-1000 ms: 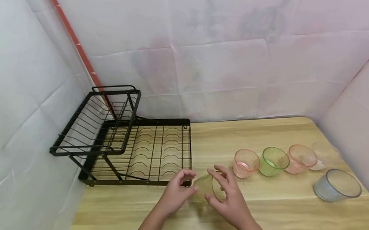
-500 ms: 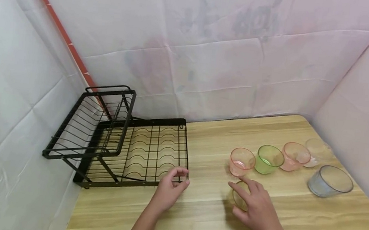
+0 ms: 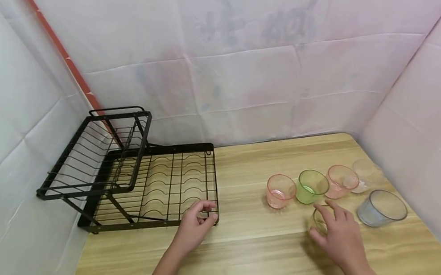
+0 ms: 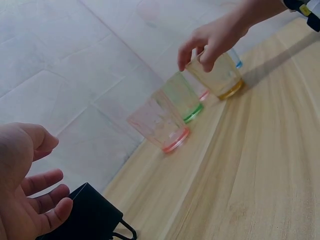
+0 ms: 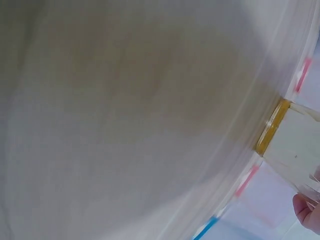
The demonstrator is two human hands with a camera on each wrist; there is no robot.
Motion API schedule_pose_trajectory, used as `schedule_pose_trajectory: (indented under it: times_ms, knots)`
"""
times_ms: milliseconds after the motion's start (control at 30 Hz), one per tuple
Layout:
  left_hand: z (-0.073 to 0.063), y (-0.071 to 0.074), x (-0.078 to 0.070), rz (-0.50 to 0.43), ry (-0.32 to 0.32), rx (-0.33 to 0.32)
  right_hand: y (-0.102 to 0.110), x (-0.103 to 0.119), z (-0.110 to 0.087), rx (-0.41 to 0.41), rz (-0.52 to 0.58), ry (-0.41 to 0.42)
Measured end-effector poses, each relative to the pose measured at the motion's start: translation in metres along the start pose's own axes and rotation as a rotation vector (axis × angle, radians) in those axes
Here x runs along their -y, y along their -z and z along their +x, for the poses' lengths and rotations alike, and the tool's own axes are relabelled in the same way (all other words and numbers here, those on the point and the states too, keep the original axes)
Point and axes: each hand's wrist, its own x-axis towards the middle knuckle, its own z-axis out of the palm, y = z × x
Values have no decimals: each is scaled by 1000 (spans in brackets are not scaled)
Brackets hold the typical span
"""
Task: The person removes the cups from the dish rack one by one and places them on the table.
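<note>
My right hand (image 3: 341, 237) grips a clear yellow glass (image 4: 220, 82) near its rim, fingers on one side and thumb on the other. In the left wrist view its base is at or just above the table; I cannot tell whether they touch. The hand covers much of the glass in the head view. Beyond it stand a pink glass (image 3: 280, 193), a green glass (image 3: 312, 189) and another pink glass (image 3: 340, 183). My left hand (image 3: 194, 226) holds nothing, its fingers loosely bent, over the front right corner of a black dish rack (image 3: 171, 149).
A colourless glass (image 3: 364, 172) stands behind the row, and a bluish-grey glass (image 3: 378, 210) stands to the right of my right hand. The rack's upper tier (image 3: 81, 158) rises at the left. White sheeting (image 3: 246, 86) closes off the table's back and sides.
My right hand has carried the yellow glass rightward, away from the left hand and the rack. My left hand has let go of the glass and stayed near the rack. The view has shifted rightward.
</note>
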Motion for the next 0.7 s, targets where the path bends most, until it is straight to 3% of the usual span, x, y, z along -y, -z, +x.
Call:
schedule_pose_trajectory:
  times_ms: [300, 567, 700]
  knots:
    - [-3, 2, 0, 4, 19, 4, -4, -34, 9, -57, -61, -55]
    - [-1, 0, 0, 33, -3, 24, -2, -41, 10, -22, -71, -132]
    - [1, -3, 0, 46, -29, 34, -1, -43, 10, -58, -45, -119]
